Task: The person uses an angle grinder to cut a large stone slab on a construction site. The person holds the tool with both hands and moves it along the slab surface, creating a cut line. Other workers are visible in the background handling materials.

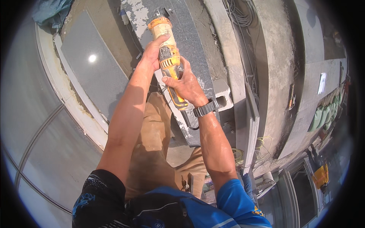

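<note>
A yellow and black angle grinder (169, 57) points away from me over a dark grey stone slab (190, 49), which is streaked with white dust. My left hand (154, 52) wraps round its front body, where pale wrapping or dust covers the casing. Farther back, my right hand (189, 86) grips the rear handle, with a dark watch (205, 108) on that wrist. The grinder's head (161, 15) is at the slab's far part; whether its disc touches the stone I cannot tell. A black cord (188, 121) leaves the handle's near end.
Beside the slab on the right sits a hollow concrete block (222, 95). Another grey slab (93, 57) lies at the left. Upright panels (251, 129) and coiled cable (239, 15) are to the right. Blue sheeting (51, 11) lies at the far left.
</note>
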{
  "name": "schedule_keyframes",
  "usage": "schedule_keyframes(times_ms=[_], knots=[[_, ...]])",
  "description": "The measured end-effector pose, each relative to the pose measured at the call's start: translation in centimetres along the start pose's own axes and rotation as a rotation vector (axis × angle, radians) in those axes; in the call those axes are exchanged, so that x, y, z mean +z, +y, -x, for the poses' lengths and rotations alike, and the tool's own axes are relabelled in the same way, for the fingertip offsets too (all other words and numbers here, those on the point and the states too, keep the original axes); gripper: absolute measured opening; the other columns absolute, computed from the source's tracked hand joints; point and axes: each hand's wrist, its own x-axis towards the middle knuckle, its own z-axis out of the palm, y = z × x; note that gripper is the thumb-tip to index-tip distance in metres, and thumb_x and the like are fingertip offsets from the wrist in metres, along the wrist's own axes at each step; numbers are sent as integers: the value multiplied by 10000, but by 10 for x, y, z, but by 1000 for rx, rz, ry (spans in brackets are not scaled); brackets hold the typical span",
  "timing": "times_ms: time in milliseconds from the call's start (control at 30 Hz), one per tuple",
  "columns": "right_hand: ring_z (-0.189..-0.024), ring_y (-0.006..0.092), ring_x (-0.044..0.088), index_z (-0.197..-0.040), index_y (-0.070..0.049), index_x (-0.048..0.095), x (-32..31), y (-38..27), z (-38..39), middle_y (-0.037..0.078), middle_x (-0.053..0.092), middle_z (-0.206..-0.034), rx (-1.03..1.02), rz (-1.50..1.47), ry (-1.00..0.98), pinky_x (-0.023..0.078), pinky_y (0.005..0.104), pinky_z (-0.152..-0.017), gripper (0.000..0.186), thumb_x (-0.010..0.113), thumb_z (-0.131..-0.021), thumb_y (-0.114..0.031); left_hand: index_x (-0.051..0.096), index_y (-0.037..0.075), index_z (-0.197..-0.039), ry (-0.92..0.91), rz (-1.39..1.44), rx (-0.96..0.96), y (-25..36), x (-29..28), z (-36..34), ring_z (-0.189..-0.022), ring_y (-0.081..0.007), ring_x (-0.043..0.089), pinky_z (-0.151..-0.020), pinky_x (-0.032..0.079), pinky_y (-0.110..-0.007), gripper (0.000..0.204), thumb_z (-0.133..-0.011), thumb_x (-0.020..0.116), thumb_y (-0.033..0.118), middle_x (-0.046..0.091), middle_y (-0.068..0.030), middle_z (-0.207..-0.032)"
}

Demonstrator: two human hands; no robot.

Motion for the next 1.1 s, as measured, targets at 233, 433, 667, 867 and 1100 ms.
schedule_keyframes(times_ms=[233,433,667,867,1100], knots=[[-1037,180,662,-1638,-25,227,-96,149,296,153,665,-1253,307,-446,410,607,358,-893,898,744,-1008,-400,554,-99,-1285,47,24,44,-76,-6,138,-893,-327,753,-786,665,-469,600,-992,676,411,694,-218,-1060],[-873,180,687,-1578,-20,346,-155,251,541,138,685,-1079,530,-378,695,612,353,-714,779,755,-1003,-350,617,-39,-1239,-11,105,129,-141,25,276,-861,-318,740,-798,646,-465,616,-946,689,498,716,-209,-968],[-574,205,600,-1419,-6,390,-141,376,680,113,628,-790,647,-739,805,521,393,-481,544,708,-1016,-185,629,-5,-1175,-1,117,231,-206,55,377,-821,-333,729,-771,635,-498,587,-895,707,504,715,-195,-939],[-539,199,577,-1300,-6,460,-87,362,692,109,601,-758,649,-842,831,493,383,-451,399,683,-989,-118,636,21,-1147,-72,122,277,-192,73,386,-811,-331,727,-761,631,-531,538,-879,727,479,705,-174,-908],[-542,194,603,-1289,-4,490,-58,316,662,91,583,-747,511,-1010,859,526,360,-457,376,666,-964,-72,648,-9,-1125,-117,74,414,-156,101,393,-801,-347,731,-742,633,-536,509,-895,712,441,715,-191,-934]])
